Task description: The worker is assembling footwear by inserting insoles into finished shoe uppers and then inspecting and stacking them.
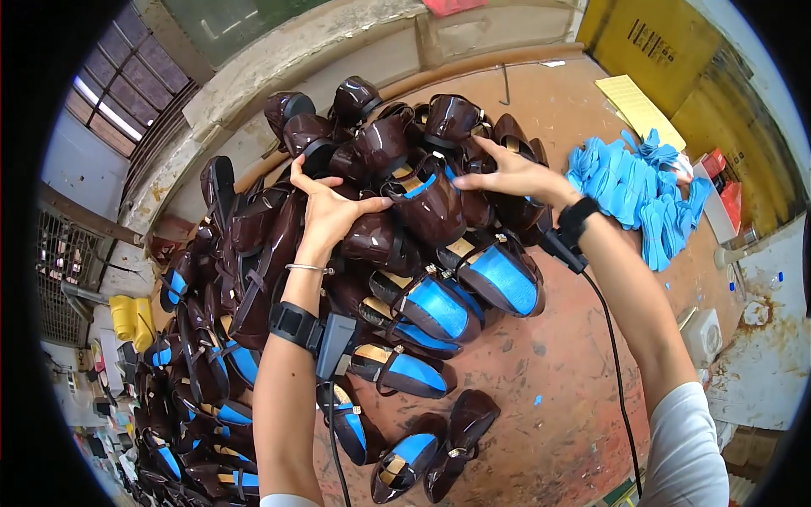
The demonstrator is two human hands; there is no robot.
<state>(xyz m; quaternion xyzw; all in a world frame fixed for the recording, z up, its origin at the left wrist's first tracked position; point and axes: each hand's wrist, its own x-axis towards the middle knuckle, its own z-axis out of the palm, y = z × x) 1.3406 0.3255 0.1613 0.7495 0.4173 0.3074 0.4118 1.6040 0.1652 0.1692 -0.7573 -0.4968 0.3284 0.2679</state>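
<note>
Dark brown shoes with a glossy, patent-like skin and rounded toes lie in a loose heap. In its upper part sits a shoe with a tan-and-blue lining, between the two hands. The left hand is at this shoe's left, the right hand at its right; each grip is spread, fingers and thumb apart. Both thumbs reach the shoe's sides, though whether they press on it is hard to tell. At the heap's near edge, thin-strapped shoes show smooth, bright blue insides. Right of the heap, limp blue pieces lie bunched on the scuffed reddish-brown counter, beside a flat yellow pad.
</note>
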